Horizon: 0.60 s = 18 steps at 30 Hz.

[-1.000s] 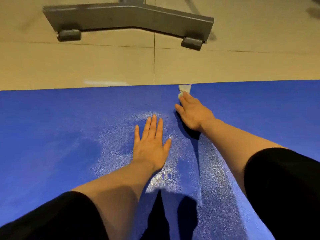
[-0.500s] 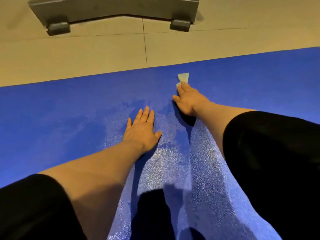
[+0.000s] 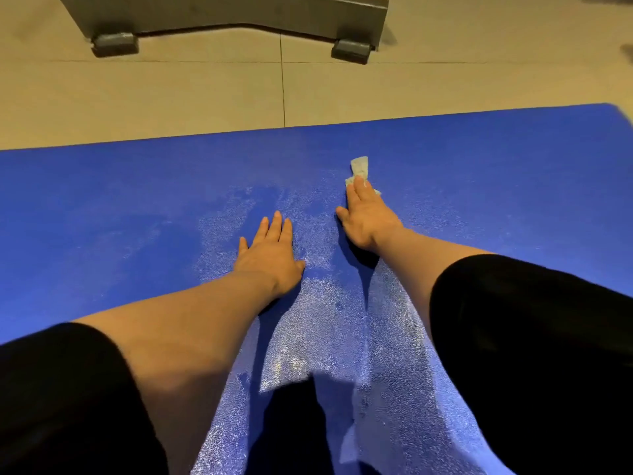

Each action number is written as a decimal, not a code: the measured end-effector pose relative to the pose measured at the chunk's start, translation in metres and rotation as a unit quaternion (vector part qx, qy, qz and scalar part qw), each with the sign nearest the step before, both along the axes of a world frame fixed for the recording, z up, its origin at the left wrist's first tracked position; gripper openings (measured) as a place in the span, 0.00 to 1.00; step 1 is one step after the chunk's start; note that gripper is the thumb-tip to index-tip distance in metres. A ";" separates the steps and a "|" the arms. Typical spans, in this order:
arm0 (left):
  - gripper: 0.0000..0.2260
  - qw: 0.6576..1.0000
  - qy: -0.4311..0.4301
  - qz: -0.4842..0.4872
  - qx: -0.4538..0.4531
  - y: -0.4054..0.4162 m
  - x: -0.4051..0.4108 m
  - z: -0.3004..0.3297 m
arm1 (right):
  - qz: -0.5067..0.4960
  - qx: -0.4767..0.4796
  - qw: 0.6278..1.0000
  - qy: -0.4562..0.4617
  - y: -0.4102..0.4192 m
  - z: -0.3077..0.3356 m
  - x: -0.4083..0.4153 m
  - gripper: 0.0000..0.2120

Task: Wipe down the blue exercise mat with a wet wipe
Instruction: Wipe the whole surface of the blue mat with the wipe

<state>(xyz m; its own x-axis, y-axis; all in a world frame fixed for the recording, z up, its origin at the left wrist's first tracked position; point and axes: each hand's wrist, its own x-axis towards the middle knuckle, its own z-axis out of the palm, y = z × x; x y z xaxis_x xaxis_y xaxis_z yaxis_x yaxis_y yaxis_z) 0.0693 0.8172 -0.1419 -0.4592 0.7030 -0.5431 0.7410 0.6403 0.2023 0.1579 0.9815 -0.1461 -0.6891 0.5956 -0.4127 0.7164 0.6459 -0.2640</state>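
i see the wet wipe (image 3: 359, 169) lying on the blue exercise mat (image 3: 102, 214), toward its far edge; it is crumpled, and most of it is hidden under the right hand (image 3: 368, 217), so only a pale end pokes out past the fingertips. that hand lies flat with straight fingers pressing on the wipe. the left hand (image 3: 270, 257) is spread flat on the mat just beside it, palm down, holding nothing. a glistening wet patch runs from the hands back toward me, its near end cut by a dark shadow. black sleeves (image 3: 534, 354) fill both lower corners and hide the mat there. the mat's left side runs out of view. beyond it is tiled floor (image 3: 171, 97) and a grey metal base (image 3: 222, 12), cut off at the top.
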 end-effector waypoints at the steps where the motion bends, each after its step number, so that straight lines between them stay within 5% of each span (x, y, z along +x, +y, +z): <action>1: 0.35 1.000 0.001 0.006 0.001 0.001 0.003 0.000 | -0.019 0.001 1.000 0.009 -0.009 0.000 -0.005 0.30; 9: 0.33 1.000 0.005 0.004 0.005 -0.004 0.011 0.001 | 0.158 -0.011 0.986 0.047 -0.034 -0.003 0.013 0.26; 15: 0.35 1.000 -0.006 -0.004 -0.011 -0.012 0.019 0.005 | -0.012 0.039 0.997 0.062 -0.037 -0.008 0.052 0.25; 18: 0.35 1.000 0.002 0.002 -0.010 -0.016 0.024 0.005 | -0.012 0.040 0.997 0.063 -0.074 -0.007 0.039 0.26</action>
